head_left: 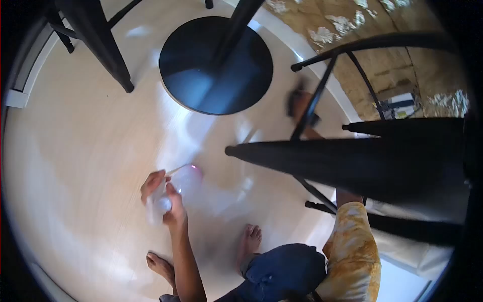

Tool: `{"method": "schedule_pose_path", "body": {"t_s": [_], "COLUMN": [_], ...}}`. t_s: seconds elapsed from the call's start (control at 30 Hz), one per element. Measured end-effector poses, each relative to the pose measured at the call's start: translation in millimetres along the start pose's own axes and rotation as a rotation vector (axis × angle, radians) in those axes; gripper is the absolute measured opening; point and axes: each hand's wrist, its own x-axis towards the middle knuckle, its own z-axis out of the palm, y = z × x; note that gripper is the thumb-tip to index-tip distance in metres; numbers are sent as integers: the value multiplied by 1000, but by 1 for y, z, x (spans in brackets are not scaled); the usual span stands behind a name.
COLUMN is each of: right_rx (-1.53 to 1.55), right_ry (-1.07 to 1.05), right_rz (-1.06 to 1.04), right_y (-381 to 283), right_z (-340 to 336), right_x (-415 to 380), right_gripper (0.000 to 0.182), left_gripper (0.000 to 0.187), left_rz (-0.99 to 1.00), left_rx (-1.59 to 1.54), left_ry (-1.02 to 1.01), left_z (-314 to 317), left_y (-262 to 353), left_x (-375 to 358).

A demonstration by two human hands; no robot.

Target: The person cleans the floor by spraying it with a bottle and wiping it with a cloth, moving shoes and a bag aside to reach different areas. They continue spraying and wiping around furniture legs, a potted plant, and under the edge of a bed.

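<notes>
A clear, see-through item like a bottle or jar (165, 203) is in my left hand (171, 201), whose thumb and fingers wrap round it above the pale floor. Beside it lies or hangs a translucent round shape with a pink edge (194, 173); whether the two are joined is unclear. Farther right, my right hand (300, 103) is smeared by motion, close to a dark object (293, 103) that looks gripped but cannot be made out. The black stool's bars and leg (302, 151) partly cover this hand and its forearm, which runs up from a yellow and white sleeve (354, 231).
A round black table base (216, 65) stands on the floor ahead. Black chair legs (103, 45) are at the upper left. On the right, a brown patterned mat (372, 65) bears a small white and dark item (402, 104). Bare feet and a dark-clothed knee (287, 269) are below.
</notes>
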Motion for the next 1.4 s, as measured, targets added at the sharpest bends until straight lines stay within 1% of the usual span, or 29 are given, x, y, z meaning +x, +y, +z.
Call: {"method": "schedule_pose_path", "body": {"t_s": [0.03, 0.1, 0.13, 0.17, 0.23, 0.27, 0.3, 0.33, 0.37, 0.4, 0.43, 0.47, 0.5, 0.53, 0.57, 0.6, 0.63, 0.7, 0.73, 0.83, 0.9, 0.97, 1.03, 1.07, 1.13, 1.23, 1.3, 1.33, 1.4], "right_rx": [-15, -28, -65, -121, -204, -134, -4, 375, 559, 602, 728, 670, 822, 607, 738, 826, 908, 446, 211, -68, -146, -82, 118, 183, 222, 280, 272, 424, 33], "right_ry": [-72, -331, -484, -650, -872, -816, -680, -226, -199, -54, 2, 15, -227, -190, -245, -245, -136, 98, -80, -125, 130, 124, 93, -10, -143, -218, -361, -293, 131], "right_rz": [-209, -557, -648, -681, -568, -470, -376, -276, -209, -182, -17, -63, 153, -56, 118, 404, 462, 157, 72, -126, 188, 442, 38, -89, -394, -786, -731, -631, -153], "right_y": [-32, -70, -71, -66, -34, -13, 6, -30, -13, -21, -21, -14, -15, -10, -13, -16, -9, 20, 34, 57, 64, 52, 22, -10, -58, -38, 1, 26, 41], "right_z": [-3, -31, -48, -72, -104, -127, -160, -237, -265, -305, -323, -331, -338, -329, -314, -294, -263, -188, -164, -102, -87, -81, -66, -75, -83, -120, -138, -119, -104], "right_x": [-22, -79, -102, -113, -101, -95, -96, -127, -137, -172, -215, -260, -309, -349, -379, -402, -413, -412, -406, -357, -282, -218, -193, -202, -258, -348, -327, -308, -276], "right_gripper": [42, 41, 41, 41, 40, 39, 39, 30, 23, 22, 21, 21, 20, 20, 21, 24, 40, 63, 78, 78, 73, 65, 62, 59, 54, 43, 42, 37, 38], "left_gripper": [26, 25, 24, 25, 27, 27, 27, 27, 26, 26, 26, 26, 26, 26, 26, 26, 26, 26, 25, 24, 24, 23, 23, 23, 23, 24, 24, 24, 28], "left_rz": [-6, -122, -172, -190, -209, -74, -73, -77, -79, -81, -84, -94, -104, -113, -124, -127, -129, -75, -19, -8, -65, -51, -33, -52, -35, -50, -80, -93, -84], "left_rx": [107, -13, -68, -115, -212, -137, -152, -169, -188, -186, -175, -176, -176, -175, -165, -150, -136, -73, -28, 27, 62, 75, 84, 61, 70, 1, -17, 0, 128], "left_ry": [-51, -94, -116, -166, -277, -321, -329, -331, -324, -347, -367, -389, -418, -444, -475, -493, -511, -521, -501, -420, -384, -336, -286, -273, -258, -285, -352, -413, -520], "left_z": [-2, 4, 2, -4, -8, -11, -15, -14, -12, -10, -8, -10, -15, -19, -20, -26, -28, -25, -25, -21, -21, -14, -2, 7, 27, 38, 33, 29, 28], "left_y": [1, 18, 27, 29, 21, 19, 21, 21, 21, 23, 26, 25, 31, 36, 39, 42, 44, 42, 38, 31, 42, 55, 63, 67, 67, 71, 60, 46, 22], "left_x": [0, 4, 7, 8, 7, 9, 7, 7, 7, 7, 8, 17, 20, 23, 25, 26, 28, 29, 27, 23, 19, 20, 23, 28, 38, 66, 88, 99, 119]}}
